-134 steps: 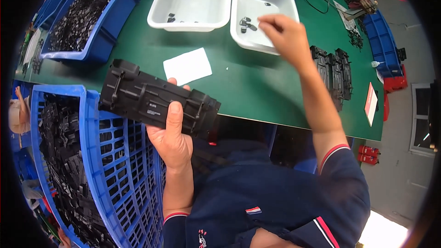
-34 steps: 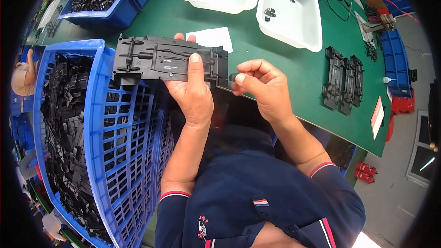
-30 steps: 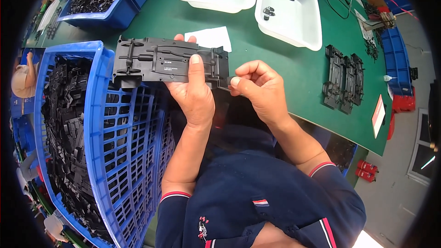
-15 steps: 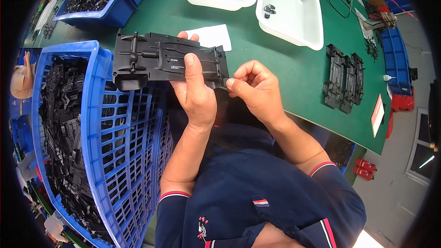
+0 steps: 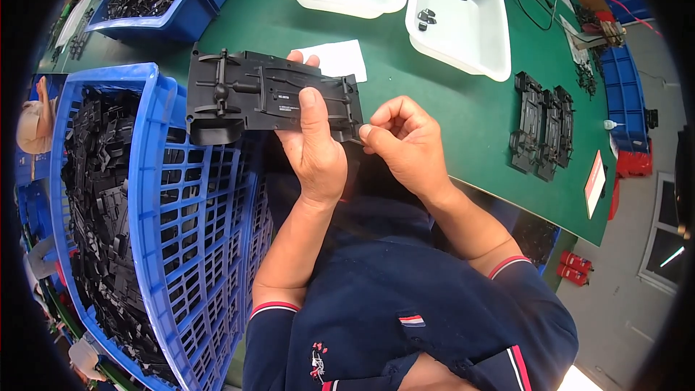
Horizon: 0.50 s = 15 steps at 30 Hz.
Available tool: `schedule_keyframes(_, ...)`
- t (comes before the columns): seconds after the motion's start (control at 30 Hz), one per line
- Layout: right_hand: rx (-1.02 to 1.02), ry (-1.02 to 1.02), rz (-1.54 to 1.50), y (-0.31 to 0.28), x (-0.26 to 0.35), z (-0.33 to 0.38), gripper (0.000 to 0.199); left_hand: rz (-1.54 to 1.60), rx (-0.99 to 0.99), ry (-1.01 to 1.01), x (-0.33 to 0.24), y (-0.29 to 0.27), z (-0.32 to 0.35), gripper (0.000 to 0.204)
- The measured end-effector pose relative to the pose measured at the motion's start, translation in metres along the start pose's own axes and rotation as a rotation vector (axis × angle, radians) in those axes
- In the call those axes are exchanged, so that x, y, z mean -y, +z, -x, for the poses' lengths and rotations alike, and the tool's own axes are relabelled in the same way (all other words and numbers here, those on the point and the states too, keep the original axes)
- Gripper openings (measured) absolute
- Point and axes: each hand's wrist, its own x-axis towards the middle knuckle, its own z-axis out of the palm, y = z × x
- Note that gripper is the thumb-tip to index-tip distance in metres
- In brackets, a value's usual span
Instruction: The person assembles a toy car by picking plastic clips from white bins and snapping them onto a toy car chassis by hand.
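A black plastic toy-car chassis point(image 5: 250, 98) lies across my left hand point(image 5: 318, 141), which grips it with the thumb on top and the fingertips showing past its far edge. Axle-like bars cross both ends of the chassis, and a wheel-arch piece hangs at its near left corner. Close to the right end, my right hand point(image 5: 409, 141) is closed, thumb and forefinger pinched at the near right corner. Whatever lies between those fingertips is too small or hidden to make out.
To my left stands a blue slatted crate point(image 5: 148, 195) full of black parts. White trays point(image 5: 496, 65) point(image 5: 347, 6) at the back hold a few small black pieces. Several finished-looking chassis point(image 5: 543, 127) lie at right on the green table point(image 5: 449, 130). A blue bin point(image 5: 184, 22) sits far left.
The chassis and my left hand have shifted slightly to the right, toward my right hand. My right hand stays almost in place, still pinched.
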Motion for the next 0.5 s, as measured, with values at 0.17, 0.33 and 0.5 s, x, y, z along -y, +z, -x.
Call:
schedule_keyframes(0.17,-0.037,-0.03,-0.013,0.0026,-0.0023,0.0006,0.013,0.007,0.002,0.0,0.0004,0.0006,0.0006,0.045)
schedule_keyframes(0.33,-0.008,-0.006,0.034,-0.0001,-0.0018,0.0002,0.014,0.0,0.003,-0.006,0.0003,0.0012,0.0008,0.045)
schedule_keyframes(0.5,-0.01,-0.004,0.053,-0.0019,-0.0023,-0.0005,0.013,0.035,0.009,-0.036,0.0003,0.0018,0.0011,0.048)
